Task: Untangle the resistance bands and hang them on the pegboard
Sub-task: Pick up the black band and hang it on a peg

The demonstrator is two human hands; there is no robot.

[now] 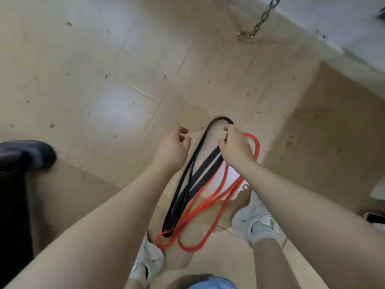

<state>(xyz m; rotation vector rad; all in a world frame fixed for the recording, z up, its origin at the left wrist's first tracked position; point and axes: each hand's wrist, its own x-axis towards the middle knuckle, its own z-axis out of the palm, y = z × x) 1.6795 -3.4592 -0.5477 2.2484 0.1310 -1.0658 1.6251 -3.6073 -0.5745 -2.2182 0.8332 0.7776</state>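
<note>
A: Forearms entered from 6 o'clock, both bare. Right hand (236, 148) at frame centre pinched the top of the black resistance band (205, 168), fingers curled round it near the upper bend of the loop. Left hand (173, 146), just to its 9 o'clock side, hung beside the band with fingers loosely curled; it gripped nothing I could make out.

B: Location of the bands?

A: Both dangled from the right hand toward 6 o'clock, above the tiled floor (93, 80), in front of the white sneakers (255, 221). The red resistance band (210, 230) draped behind that hand and looped several times lower down, crossing the black one near its bottom end.

B: Progress?

A: Judged early. Bands remained crossed at the bottom, so untangling was unfinished. Nothing hung yet; no pegboard was in view. Left to do: separate red from black, then hang each.

B: Counts?

A: Bands: two, one black, one red. Hands: two. Sneakers: two. One metal chain (260, 18) at 1 o'clock, one dark shoe (34, 154) at 9 o'clock, apparently another person's.
</note>
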